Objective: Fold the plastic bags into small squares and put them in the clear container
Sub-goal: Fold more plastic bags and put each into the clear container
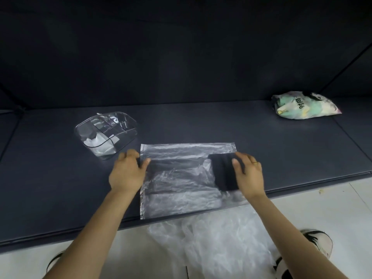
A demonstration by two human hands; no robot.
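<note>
A clear plastic bag (181,178) lies flat on the dark mat, partly folded, its far strip (187,149) running between my hands. My left hand (126,172) pinches the bag's left edge between thumb and fingers. My right hand (248,174) holds the bag's right side, thumb on top, fingers curled round the edge. The clear container (106,133) stands to the far left of the bag, with dividers and a pale folded bag in its near compartment. More clear bags (217,244) hang over the mat's front edge onto the floor.
A printed bag (304,105) stuffed with coloured things lies at the far right of the mat (201,121). A dark wall rises behind. White floor tiles and my shoes (318,244) show below the mat's front edge.
</note>
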